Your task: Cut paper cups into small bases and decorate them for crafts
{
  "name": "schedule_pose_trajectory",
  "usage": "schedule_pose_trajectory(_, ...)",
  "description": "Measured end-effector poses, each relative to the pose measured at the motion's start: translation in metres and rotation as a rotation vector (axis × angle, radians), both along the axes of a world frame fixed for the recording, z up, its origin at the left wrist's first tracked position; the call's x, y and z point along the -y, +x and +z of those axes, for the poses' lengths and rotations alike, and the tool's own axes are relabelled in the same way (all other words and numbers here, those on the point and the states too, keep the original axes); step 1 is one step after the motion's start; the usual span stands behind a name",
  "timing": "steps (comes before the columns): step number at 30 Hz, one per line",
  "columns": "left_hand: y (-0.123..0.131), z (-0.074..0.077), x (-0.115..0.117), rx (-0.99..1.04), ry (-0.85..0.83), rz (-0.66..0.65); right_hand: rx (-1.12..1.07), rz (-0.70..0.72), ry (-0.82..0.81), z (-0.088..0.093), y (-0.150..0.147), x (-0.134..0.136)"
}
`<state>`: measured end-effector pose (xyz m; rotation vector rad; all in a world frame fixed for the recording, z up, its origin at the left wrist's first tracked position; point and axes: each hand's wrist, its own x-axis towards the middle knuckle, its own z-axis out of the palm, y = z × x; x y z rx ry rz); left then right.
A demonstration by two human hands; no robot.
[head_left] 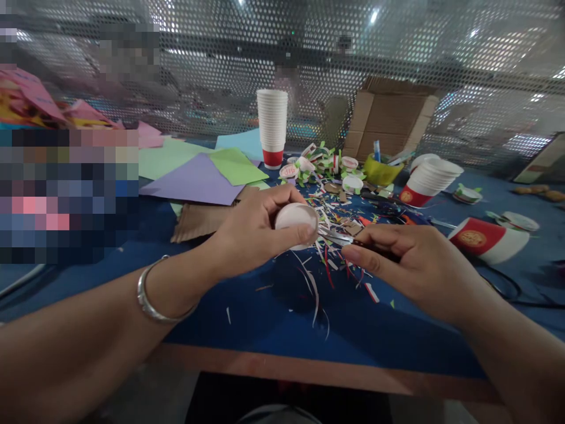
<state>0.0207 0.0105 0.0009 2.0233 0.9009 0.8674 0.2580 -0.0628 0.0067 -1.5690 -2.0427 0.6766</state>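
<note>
My left hand (269, 227) is wrapped round a white round paper cup bottom (295, 222), thumb across its near side. In my right hand (397, 259) is a pair of scissors (338, 237) with dark handles, gripped between thumb and fingers. The metal blades point left and meet the right edge of the cup bottom; whether they are apart is too small to tell. Thin curled white paper strips (314, 288) lie below on the blue table (247, 318). Cut paper scraps (331, 259) are scattered under and beyond both hands.
A tall stack of paper cups (272, 121) stands behind my left hand. Coloured paper sheets (194, 179) and cardboard (200, 221) lie left. Behind are small cup-bottom pieces with green paper (352, 184), a yellow holder (383, 171) and tilted cups (430, 182). A red-and-white cup (479, 237) lies right.
</note>
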Motion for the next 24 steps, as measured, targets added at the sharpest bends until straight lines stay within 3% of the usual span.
schedule_pose_trajectory(16, 0.0, 0.0, 0.007, 0.01, 0.095, -0.029, 0.057, 0.002, 0.008, 0.001, -0.002, -0.003)
schedule_pose_trajectory(24, 0.003, 0.004, 0.019, -0.052, 0.227, 0.074, 0.001, 0.019, 0.014, 0.002, 0.0, -0.002)
